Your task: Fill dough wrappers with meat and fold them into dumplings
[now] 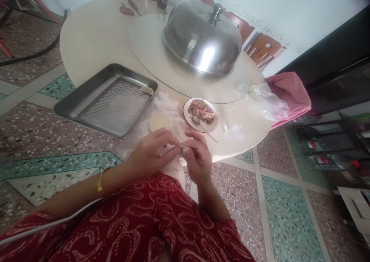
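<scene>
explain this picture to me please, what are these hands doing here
There's no machine: these are a person's bare left hand and right hand, seen from a camera on their head, looking forward and down; it's the only view. On the table are a metal tray with a folded pale piece in it, a pale round disc on thin plastic, and a plate of what looks like minced filling with a spoon. Farther back sits a metal dome. Both hands' fingers pinch a small thin piece, too hidden to identify.
</scene>
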{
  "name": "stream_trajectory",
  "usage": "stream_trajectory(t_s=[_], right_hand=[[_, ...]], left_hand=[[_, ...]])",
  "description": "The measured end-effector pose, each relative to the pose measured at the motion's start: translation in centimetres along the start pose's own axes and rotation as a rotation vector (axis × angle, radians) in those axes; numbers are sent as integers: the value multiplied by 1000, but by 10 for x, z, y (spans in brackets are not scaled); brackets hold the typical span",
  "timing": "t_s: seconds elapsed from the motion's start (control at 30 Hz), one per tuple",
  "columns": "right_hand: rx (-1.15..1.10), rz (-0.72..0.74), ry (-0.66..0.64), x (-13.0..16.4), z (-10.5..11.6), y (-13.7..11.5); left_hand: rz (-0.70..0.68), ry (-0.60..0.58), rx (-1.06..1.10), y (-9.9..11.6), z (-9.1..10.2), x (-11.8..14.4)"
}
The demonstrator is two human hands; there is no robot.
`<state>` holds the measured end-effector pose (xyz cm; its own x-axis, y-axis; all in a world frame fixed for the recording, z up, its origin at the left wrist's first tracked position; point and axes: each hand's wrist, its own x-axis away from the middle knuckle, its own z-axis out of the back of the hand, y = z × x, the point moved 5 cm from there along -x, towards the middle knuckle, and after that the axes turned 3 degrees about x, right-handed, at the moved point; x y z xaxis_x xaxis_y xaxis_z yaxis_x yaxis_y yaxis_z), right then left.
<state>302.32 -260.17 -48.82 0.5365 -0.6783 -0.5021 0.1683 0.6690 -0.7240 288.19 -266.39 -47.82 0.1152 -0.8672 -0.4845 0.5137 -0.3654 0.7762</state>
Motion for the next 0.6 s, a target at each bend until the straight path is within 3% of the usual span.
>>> stream_trajectory(t_s=[0.1,0.17,0.3,0.4,0.5,0.6], right_hand=[[-65,-20,-31,-3,-2,3],[-115,-37,-60,-7,-2,5],[-161,-56,-186,-20,-2,7],[-123,-79,-270,-31,-1,6],[-137,-122,-311,-37,4,6],[-139,-126,-272,-37,13,4]], left_hand=[[-28,65,6,-1,2,-1],[47,67,50,-6,1,-1],[305,-95,383,-21,-13,0],[419,-150,618,-28,-24,1],[480,-116,782,-34,-32,1],[512,-10,986,-39,-38,1]])
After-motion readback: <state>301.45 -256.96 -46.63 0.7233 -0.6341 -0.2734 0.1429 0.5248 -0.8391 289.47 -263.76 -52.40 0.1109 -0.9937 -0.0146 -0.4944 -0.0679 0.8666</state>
